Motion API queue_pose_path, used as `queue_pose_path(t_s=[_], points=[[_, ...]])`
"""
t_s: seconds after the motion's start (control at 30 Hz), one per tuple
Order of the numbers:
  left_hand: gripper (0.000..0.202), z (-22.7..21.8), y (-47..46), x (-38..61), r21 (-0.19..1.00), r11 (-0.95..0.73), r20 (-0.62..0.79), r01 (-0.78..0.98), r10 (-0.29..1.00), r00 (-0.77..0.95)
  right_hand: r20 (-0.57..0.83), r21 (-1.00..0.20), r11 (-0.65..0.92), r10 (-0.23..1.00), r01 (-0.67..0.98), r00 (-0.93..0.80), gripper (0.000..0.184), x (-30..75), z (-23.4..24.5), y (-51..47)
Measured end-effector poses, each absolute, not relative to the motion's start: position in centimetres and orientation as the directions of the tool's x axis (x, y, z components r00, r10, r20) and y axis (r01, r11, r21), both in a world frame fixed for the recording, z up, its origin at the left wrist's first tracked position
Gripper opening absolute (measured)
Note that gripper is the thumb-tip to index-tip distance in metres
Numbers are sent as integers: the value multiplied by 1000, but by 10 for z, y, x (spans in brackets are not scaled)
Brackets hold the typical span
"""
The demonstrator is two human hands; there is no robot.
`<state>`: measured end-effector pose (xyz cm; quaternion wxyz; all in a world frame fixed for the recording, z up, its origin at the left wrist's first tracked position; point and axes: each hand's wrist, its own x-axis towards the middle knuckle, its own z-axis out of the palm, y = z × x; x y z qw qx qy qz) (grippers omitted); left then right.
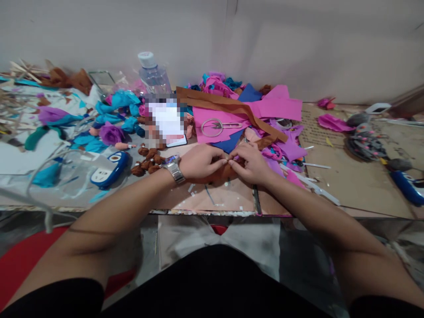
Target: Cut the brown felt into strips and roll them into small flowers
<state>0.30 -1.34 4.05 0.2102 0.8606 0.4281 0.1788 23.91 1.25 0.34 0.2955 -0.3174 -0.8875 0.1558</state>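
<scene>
Pinching at frame centre: a brown crepe-paper piece (221,173) is gripped between the left hand (198,161) and the right hand (252,164), fingertips closed on it just above the table edge (212,211). Small rolled brown paper buds (147,161) are seen heaped left of the wristwatch (173,168) — judged finished. Uncut pink paper sheets (265,108) lie behind — more shaping is judged to remain.

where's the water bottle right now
In the head view, the water bottle stands at the back left by the wall, behind the blue paper flowers.
</scene>
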Motion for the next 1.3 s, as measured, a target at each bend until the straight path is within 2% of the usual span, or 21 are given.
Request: queue_pose_path(t_s=[0.13,0.83,1.3], points=[[32,41,-12,2,554,-525,103,646,814,572,429,-442,768,635,464,-642,15,239,2,12],[31,39,-12,2,623,-456,46,636,833,552,436,-422,766,640,484,-633,10,238,0,12],[25,36,-10,3,714,-349,-24,607,854,519,543,-348,820,571,454,-616,8,235,-3,13]])
